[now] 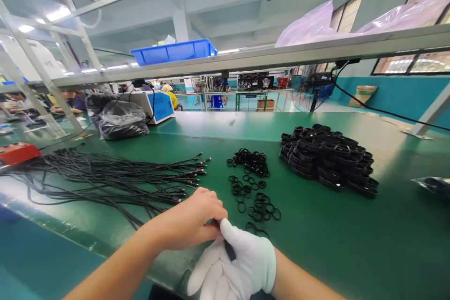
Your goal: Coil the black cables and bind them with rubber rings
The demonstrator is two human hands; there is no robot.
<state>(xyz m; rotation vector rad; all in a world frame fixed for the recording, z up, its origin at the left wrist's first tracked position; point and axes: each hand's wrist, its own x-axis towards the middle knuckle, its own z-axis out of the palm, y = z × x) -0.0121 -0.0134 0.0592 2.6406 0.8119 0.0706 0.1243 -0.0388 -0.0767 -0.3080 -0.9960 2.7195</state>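
Note:
My left hand, bare, is closed with its fingertips pinched against the thumb of my right hand. My right hand, in a white glove, is turned palm up with its fingers curled. Between them is a black cable, mostly hidden by the fingers and glove. Just beyond my hands lie loose black rubber rings, with a denser heap of rings behind them. Left of my left hand, long black cables lie spread out, their plug ends pointing right. On the right is a pile of coiled black cables.
The green table has its near edge at lower left. A plastic bag of black items and a blue-white machine stand at the back left. A red device sits far left. Overhead, a shelf carries a blue bin.

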